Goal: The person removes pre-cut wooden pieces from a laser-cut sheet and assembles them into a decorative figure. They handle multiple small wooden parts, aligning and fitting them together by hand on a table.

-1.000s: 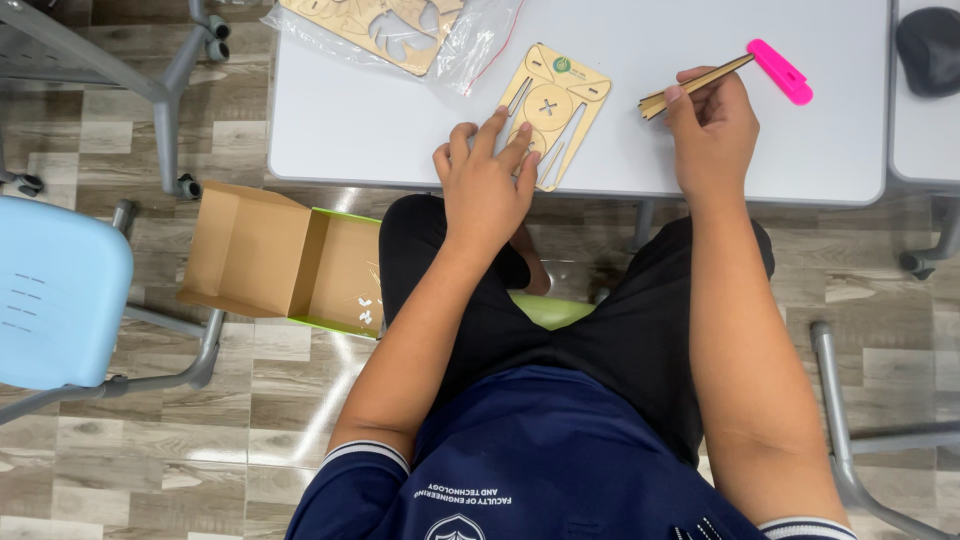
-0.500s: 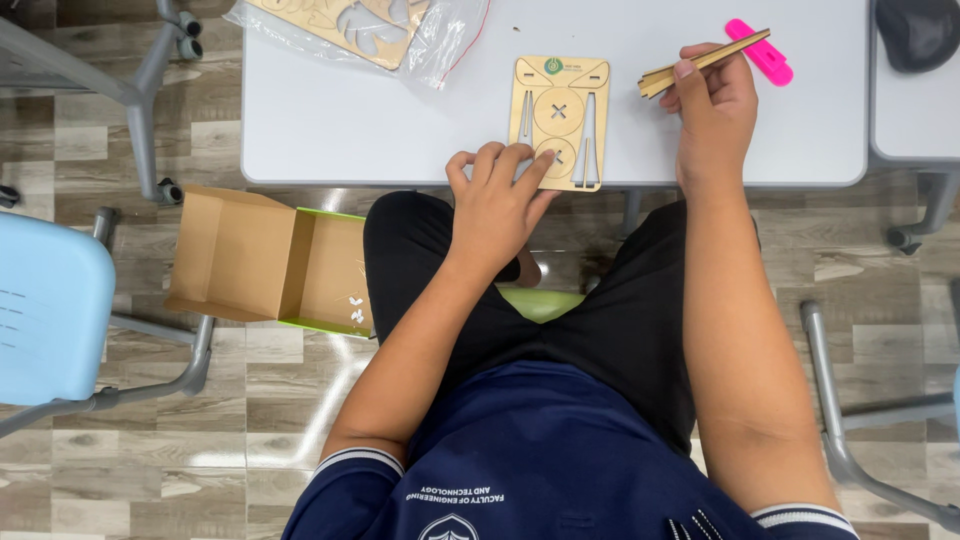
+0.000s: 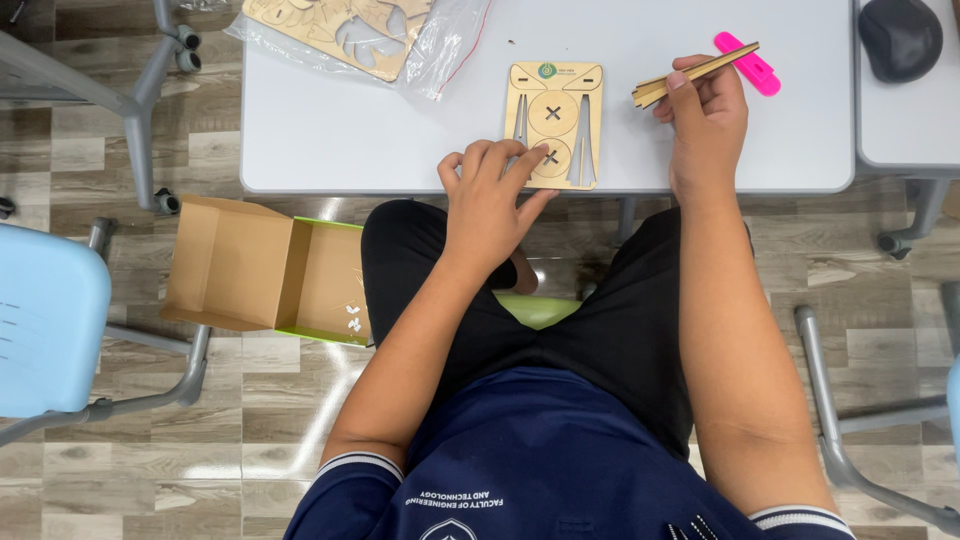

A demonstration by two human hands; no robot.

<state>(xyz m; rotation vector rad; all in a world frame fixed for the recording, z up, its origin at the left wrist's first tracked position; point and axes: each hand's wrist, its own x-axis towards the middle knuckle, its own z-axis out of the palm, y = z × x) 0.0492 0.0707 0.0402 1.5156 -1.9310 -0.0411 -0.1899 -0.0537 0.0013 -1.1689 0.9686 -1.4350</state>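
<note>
Plywood sheet (image 3: 553,122) pinned by left hand (image 3: 490,195), fingers spread flat; at two o'clock, right hand (image 3: 708,120) pinches wooden strips (image 3: 693,76). Thin cutouts could snap under hard pressing.

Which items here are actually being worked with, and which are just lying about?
In use:
- wooden sheet, under the left hand
- thin wooden strips, in the grip of the right hand

Lying about:
- pink marker
- bagged wooden sheets
- open cardboard box
- black mouse
- blue chair
</note>
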